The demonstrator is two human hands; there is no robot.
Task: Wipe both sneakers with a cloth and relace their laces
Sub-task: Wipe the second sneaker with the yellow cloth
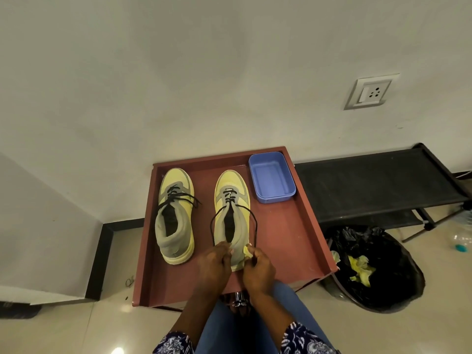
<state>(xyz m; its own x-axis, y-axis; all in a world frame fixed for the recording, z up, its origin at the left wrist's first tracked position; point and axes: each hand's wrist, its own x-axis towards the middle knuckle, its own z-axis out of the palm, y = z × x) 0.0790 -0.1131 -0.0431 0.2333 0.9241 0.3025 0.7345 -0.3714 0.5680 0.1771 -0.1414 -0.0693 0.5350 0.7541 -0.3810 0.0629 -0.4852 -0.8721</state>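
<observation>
Two yellow-and-grey sneakers stand toe-away on a reddish-brown tray [293,241]. The left sneaker [175,215] has its black lace tied across the tongue. The right sneaker [232,213] has its black lace [212,226] threaded only near the toe, with both loose ends running back along its sides to the heel. My left hand [214,264] pinches the left lace end at the heel. My right hand [258,267] pinches the right lace end. A small piece of yellow cloth [247,251] shows against the right fingers.
An empty blue plastic tub [272,178] sits in the tray's far right corner. A black low rack [378,185] stands to the right against the wall. A bin with a black liner [375,272] holding yellow scraps sits beside the tray. My jeans-clad knees are under the tray's near edge.
</observation>
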